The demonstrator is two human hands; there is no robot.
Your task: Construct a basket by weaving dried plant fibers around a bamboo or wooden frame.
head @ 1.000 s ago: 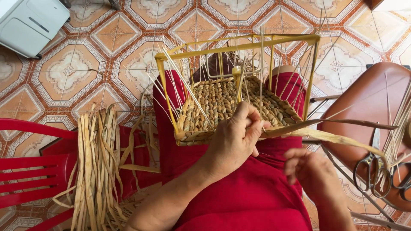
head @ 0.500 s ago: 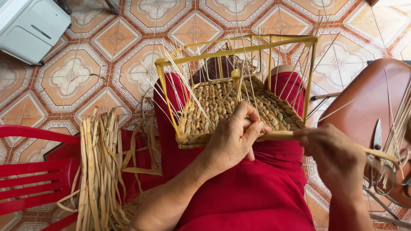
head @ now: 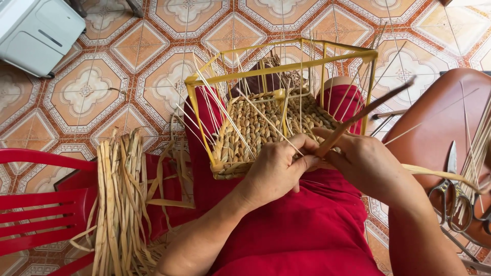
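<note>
A half-woven straw basket (head: 255, 128) on a yellow wire frame (head: 279, 69) rests on my lap, which is covered in red cloth. My left hand (head: 279, 168) grips the near woven edge of the basket. My right hand (head: 365, 163) is beside it, pinching a long straw strand (head: 365, 115) that sticks up and to the right; another flat strand trails off to the right from under this hand. Thin pale stakes stand up from the weave.
A bundle of dried straw strands (head: 120, 204) lies over a red plastic chair (head: 36, 204) at left. A brown chair seat (head: 440, 128) at right holds scissors (head: 450, 189) and more straw. A white box (head: 36, 33) sits on the patterned tile floor.
My right hand has come in from the right to meet my left hand at the basket's edge. The strand it holds now points up to the right instead of lying flat.
</note>
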